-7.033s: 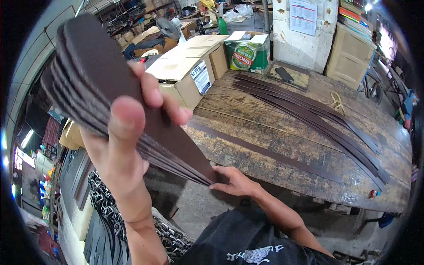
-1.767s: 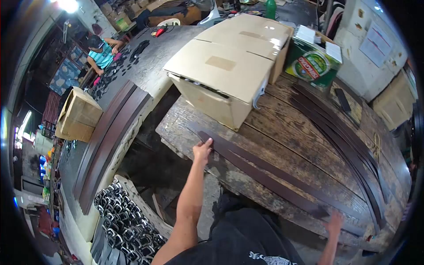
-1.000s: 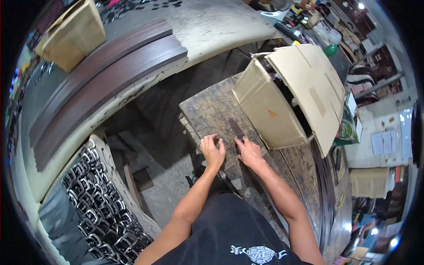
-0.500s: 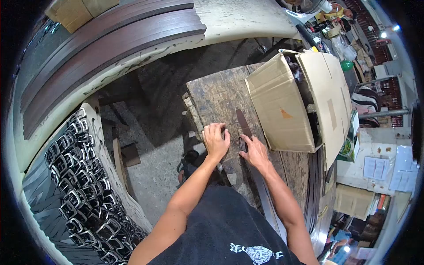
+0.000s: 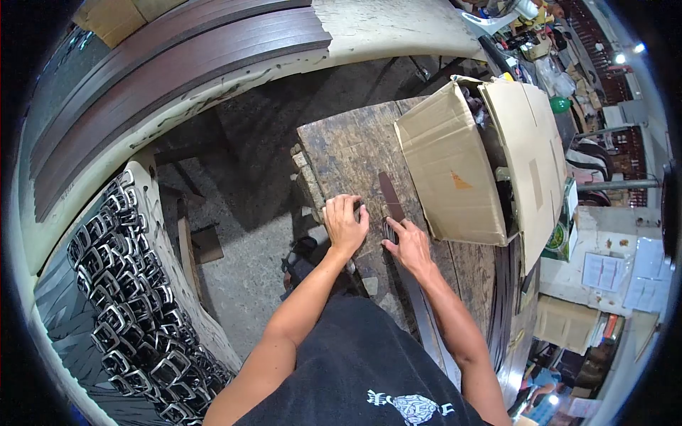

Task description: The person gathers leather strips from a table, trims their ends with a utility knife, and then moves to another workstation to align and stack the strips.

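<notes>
On the worn wooden bench (image 5: 348, 149), my left hand (image 5: 345, 221) has its fingers curled near the left edge, around a small dark item I cannot make out. Just to its right, my right hand (image 5: 408, 243) has thumb and forefinger on dark leather strips lying lengthwise on the bench. A brown strap end (image 5: 388, 193) with a rounded tip sticks out beyond the right fingertips, pointing away from me. The lower part of the strips runs back toward my body, beside the right forearm.
An open cardboard box (image 5: 447, 174) stands at the bench's right side. More dark straps (image 5: 503, 305) hang below it. Many belts with metal buckles (image 5: 128, 305) lie at left. Stacked brown strips (image 5: 185, 78) rest on a pale surface at upper left. A person's arm shows at lower right.
The camera view has shifted slightly. Both hands keep nearly the same pose and place on the bench, and the strap end still points away from me.
</notes>
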Demonstrator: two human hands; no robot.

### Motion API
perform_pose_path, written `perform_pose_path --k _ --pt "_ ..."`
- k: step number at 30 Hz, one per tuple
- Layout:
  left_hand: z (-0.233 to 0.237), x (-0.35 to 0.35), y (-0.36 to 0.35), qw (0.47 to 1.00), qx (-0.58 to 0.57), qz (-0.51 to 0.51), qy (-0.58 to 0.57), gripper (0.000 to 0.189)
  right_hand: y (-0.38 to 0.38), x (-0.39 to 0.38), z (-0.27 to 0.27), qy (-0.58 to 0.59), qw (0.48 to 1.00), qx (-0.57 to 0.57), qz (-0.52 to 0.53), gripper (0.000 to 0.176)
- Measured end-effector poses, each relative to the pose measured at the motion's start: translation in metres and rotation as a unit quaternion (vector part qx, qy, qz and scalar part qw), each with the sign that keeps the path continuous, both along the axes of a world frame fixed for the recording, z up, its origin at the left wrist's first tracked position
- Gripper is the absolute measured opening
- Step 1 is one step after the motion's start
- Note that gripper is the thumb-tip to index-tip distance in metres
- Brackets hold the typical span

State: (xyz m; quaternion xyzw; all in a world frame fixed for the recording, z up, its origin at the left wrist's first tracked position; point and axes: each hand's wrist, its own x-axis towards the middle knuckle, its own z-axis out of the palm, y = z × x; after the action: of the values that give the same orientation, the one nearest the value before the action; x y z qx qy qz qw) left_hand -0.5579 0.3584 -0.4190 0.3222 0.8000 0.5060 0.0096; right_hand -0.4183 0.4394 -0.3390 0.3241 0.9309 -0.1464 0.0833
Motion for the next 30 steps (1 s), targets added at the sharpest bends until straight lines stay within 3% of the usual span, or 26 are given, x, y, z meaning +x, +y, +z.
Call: perform_pose_path --k 16,22,25,28,30 --pt "0.000 -0.001 0.000 1.000 0.005 0.008 0.004 0.023 0.000 0.000 0.001 0.019 0.999 -0.034 -0.022 0.051" --pt "0.000 -0.001 0.000 1.000 0.005 0.006 0.003 0.023 -0.004 0.003 0.002 0.002 0.999 -0.034 -0.016 0.067" --pt "0.000 -0.001 0.000 1.000 0.008 0.004 0.000 0.023 -0.010 0.001 0.015 0.065 0.995 -0.049 -0.055 0.081" --pt "-0.001 0.000 -0.001 1.000 0.006 0.004 -0.006 0.023 -0.020 0.019 0.009 0.011 0.995 0.024 -0.097 0.085" --pt "-0.001 -0.001 0.000 1.000 0.005 0.006 -0.006 0.023 -0.026 0.022 0.006 0.030 0.991 0.005 -0.131 0.082"
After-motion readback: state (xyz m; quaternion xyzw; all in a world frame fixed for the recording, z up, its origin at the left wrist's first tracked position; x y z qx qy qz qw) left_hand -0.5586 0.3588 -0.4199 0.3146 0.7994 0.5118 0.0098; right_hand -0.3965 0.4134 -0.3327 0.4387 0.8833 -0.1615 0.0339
